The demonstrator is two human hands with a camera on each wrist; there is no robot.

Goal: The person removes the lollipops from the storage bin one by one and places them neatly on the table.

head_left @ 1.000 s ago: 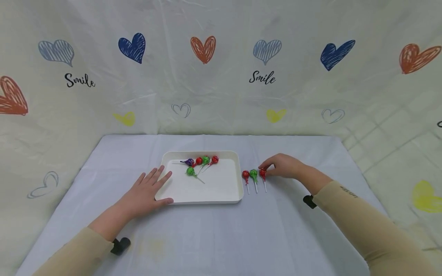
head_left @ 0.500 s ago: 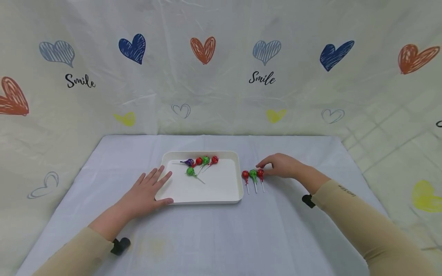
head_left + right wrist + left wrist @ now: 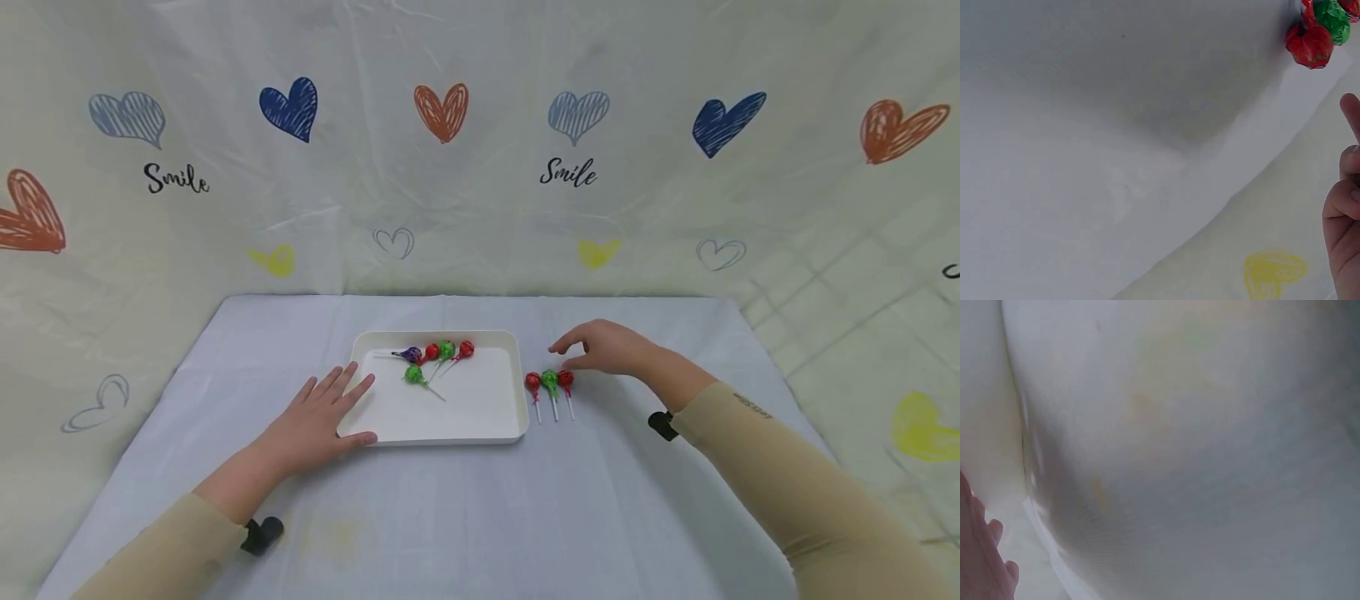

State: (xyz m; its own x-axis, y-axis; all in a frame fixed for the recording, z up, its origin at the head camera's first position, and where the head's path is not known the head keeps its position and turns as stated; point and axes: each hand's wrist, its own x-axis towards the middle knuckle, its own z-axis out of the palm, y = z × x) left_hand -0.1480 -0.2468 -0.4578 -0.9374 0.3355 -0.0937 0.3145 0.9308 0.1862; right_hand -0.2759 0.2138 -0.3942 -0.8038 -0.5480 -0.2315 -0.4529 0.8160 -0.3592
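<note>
My left hand (image 3: 311, 421) lies with spread, straight fingers over the left edge of a white tray (image 3: 480, 421). Inside the tray are several wrapped lollipops, among them a purple one (image 3: 412, 355) and a green one (image 3: 413, 374). Just right of the tray, a red lollipop (image 3: 532, 382), a green lollipop (image 3: 550, 380) and another red lollipop (image 3: 566, 379) lie side by side, sticks toward me. Above the rightmost one hovers my right hand (image 3: 609, 347), index finger extended, holding nothing. In the right wrist view its fingers (image 3: 1350, 109) are apart from that red lollipop (image 3: 1310, 47).
A white cloth covers the table (image 3: 450, 517), with a faint yellowish stain (image 3: 337, 533) near the front. Behind it hangs a pale curtain (image 3: 480, 192) printed with hearts and "Smile". A dark wrist camera (image 3: 262, 535) sits under the left sleeve.
The rightmost red lollipop has shifted left against the green one. My right hand has let go of it and lifted slightly up and away. The left hand has stayed still.
</note>
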